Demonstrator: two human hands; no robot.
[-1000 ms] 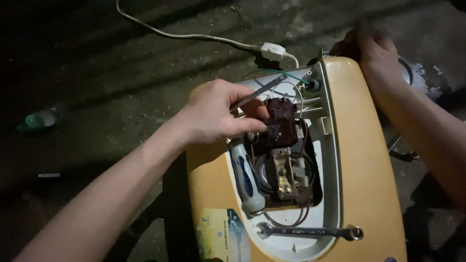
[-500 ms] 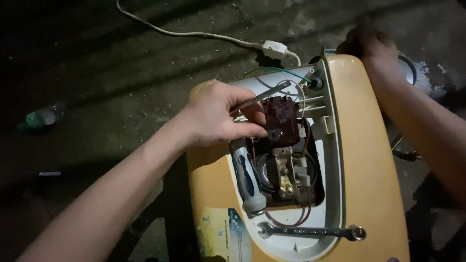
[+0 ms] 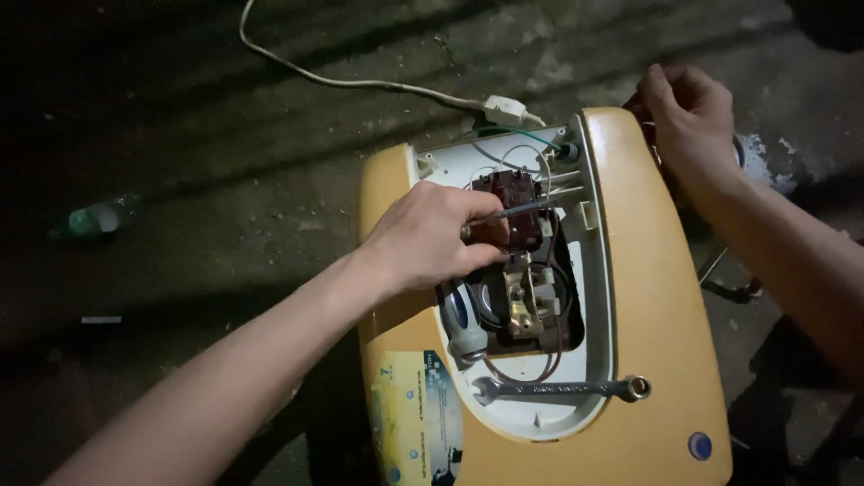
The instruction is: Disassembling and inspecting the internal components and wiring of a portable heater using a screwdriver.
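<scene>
A yellow water heater (image 3: 652, 297) lies on the floor with its white end panel open. My left hand (image 3: 425, 241) reaches into the opening, pinching a thin metal tool (image 3: 526, 211). The tool lies across a dark red terminal block (image 3: 513, 186) with wires around it. My right hand (image 3: 688, 112) is at the heater's far right corner, fingers curled over the housing edge. A screwdriver with a blue and white handle (image 3: 462, 326) rests inside the cavity, below my left hand. A steel spanner (image 3: 560, 389) lies on the white panel's near rim.
A white cord (image 3: 360, 83) with an inline block (image 3: 504, 108) runs across the dark concrete floor to the heater's top. A plastic bottle (image 3: 94, 219) lies at the far left. A printed sticker (image 3: 418, 414) covers the heater's near side.
My left hand has shifted slightly down and right over the red block, and the metal tool now lies flatter. My right hand stays at the heater's far corner.
</scene>
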